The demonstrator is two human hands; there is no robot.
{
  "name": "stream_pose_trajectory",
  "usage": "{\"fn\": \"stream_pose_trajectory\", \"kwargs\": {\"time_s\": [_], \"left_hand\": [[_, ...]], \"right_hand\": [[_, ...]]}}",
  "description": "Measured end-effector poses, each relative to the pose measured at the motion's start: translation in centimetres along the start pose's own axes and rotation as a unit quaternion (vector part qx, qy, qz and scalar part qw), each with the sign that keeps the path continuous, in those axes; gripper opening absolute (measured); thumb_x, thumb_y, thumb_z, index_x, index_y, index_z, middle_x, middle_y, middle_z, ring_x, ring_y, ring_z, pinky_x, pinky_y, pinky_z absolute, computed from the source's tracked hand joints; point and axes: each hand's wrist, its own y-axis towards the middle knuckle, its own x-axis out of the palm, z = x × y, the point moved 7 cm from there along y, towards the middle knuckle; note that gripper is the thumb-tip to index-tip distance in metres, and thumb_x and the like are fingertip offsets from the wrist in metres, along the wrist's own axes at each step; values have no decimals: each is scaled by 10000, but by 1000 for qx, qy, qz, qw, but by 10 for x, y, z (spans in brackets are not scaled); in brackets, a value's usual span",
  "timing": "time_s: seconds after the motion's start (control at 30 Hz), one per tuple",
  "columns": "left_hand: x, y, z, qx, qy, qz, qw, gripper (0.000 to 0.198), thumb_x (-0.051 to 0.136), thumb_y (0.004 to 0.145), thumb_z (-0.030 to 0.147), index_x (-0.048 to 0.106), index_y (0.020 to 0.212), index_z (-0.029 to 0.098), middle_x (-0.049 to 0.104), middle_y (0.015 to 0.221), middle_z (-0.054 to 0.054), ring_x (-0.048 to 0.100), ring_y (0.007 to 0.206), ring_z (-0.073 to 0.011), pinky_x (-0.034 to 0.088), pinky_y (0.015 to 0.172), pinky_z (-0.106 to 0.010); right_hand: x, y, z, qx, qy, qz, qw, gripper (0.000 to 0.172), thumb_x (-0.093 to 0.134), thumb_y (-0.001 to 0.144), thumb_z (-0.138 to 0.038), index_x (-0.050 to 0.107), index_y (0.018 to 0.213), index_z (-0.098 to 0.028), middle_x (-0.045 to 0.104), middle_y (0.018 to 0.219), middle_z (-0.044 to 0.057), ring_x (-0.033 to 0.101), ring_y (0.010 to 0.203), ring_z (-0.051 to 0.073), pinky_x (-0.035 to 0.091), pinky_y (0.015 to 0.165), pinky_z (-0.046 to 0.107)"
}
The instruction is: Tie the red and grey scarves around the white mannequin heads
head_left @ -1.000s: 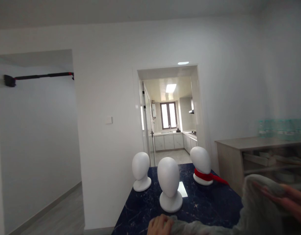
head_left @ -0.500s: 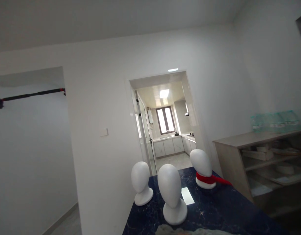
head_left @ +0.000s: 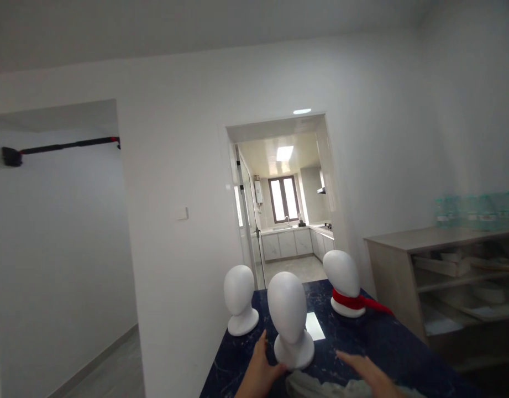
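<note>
A white mannequin head point(head_left: 286, 309) stands upright on the dark blue marbled table point(head_left: 349, 342). My left hand point(head_left: 261, 369) is beside its base, thumb and fingers spread apart; whether the thumb touches the base I cannot tell. To the right of that base, my right hand point(head_left: 368, 371) reaches over the table with fingers stretched out, holding nothing that I can see. Between my hands, a crumpled pale grey-green cloth point(head_left: 320, 387) lies at the bottom edge, partly cut off.
Behind stand a second mannequin head point(head_left: 239, 296) at left and a third point(head_left: 341, 273) at right, with a red scarf point(head_left: 349, 300) around its neck. Right of the table, a shelf unit point(head_left: 391, 265) carries bottles point(head_left: 482, 211). A doorway point(head_left: 293, 271) opens beyond.
Both my hands have come into view from below, either side of the nearest head's base. The view has shifted slightly; the heads and scarf keep their places on the table.
</note>
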Motion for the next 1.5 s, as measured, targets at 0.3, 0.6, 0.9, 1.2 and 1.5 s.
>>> {"fn": "stream_pose_trajectory", "kwargs": {"time_s": [0.3, 0.6, 0.9, 1.2, 1.5], "left_hand": [[65, 32, 34, 45, -87, 149, 984, 992, 878, 523, 236, 562, 1459, 150, 606, 1529, -200, 521, 1466, -412, 411, 1232, -469], [45, 37, 10, 73, -97, 235, 964, 785, 871, 619, 382, 595, 1323, 173, 753, 1284, -167, 730, 1177, -343, 553, 1056, -450], [-104, -4, -32, 52, -34, 286, 956, 749, 866, 611, 571, 639, 1206, 177, 775, 1232, -153, 720, 1185, -418, 572, 1044, -537], [-159, -18, -71, -27, 0, 302, 953, 713, 842, 515, 608, 620, 1078, 233, 798, 1137, -115, 722, 1183, -459, 590, 1036, -533], [-158, -30, -55, -43, 64, 335, 939, 619, 801, 450, 516, 638, 990, 260, 828, 937, -59, 779, 1055, -416, 642, 921, -473]], "right_hand": [[-134, -51, 173, 283, -58, 371, 882, 417, 483, 800, -570, 634, 984, -228, 754, 869, 136, 735, 794, 340, 545, 735, 437], [-112, -45, 173, 270, -39, 319, 908, 447, 494, 771, -588, 569, 1048, -245, 689, 771, 55, 712, 724, 299, 516, 715, 401], [-108, -51, 196, 344, 6, 316, 884, 524, 501, 703, -583, 539, 1101, -245, 721, 856, 100, 736, 770, 352, 518, 736, 453], [-107, -53, 208, 364, 16, 302, 881, 487, 513, 680, -569, 510, 1066, -272, 715, 830, 92, 725, 712, 350, 517, 718, 469], [-105, -54, 203, 359, 22, 297, 884, 515, 506, 686, -580, 523, 1094, -266, 713, 799, 61, 729, 715, 327, 513, 724, 436]]}}
